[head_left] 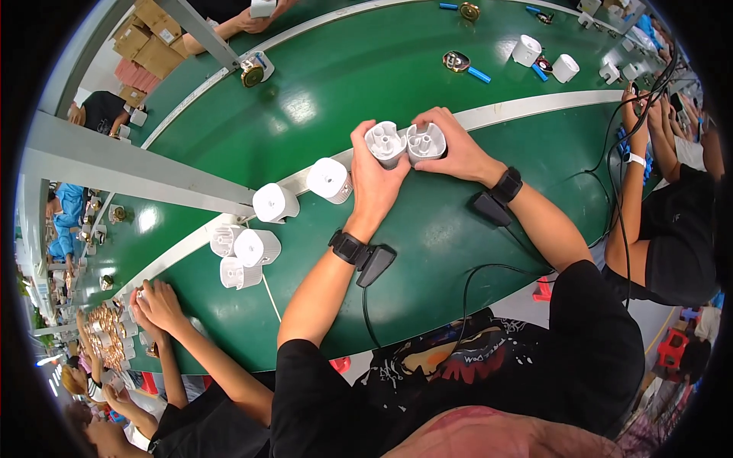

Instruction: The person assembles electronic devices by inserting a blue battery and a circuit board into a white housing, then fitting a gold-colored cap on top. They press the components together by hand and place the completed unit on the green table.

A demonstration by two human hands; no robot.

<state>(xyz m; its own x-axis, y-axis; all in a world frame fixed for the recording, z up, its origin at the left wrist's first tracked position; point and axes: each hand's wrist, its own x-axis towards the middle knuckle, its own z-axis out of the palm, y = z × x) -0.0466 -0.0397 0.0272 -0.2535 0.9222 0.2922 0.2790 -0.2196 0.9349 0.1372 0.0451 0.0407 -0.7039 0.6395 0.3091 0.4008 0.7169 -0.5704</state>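
Note:
My left hand (372, 174) grips a white plastic housing (385, 143) with its hollow inside facing up. A second white housing (425, 143), also hollow side up, is held by my right hand (458, 149). The two housings are side by side, nearly touching, above the far side of the green table. Left of my left hand stands a white plastic housing with a smooth top (330, 180), and beyond it another white housing (276, 203). Further left, several more white housings (257, 246) stand in a cluster.
A green conveyor belt (343, 69) runs behind a white rail (527, 107), carrying small assemblies with blue cylinders (466, 66) and white housings (527, 49). A grey metal post (145, 164) rises at left. Black cables (489, 267) trail from my wrist straps. Co-workers' hands (158, 308) work on both sides.

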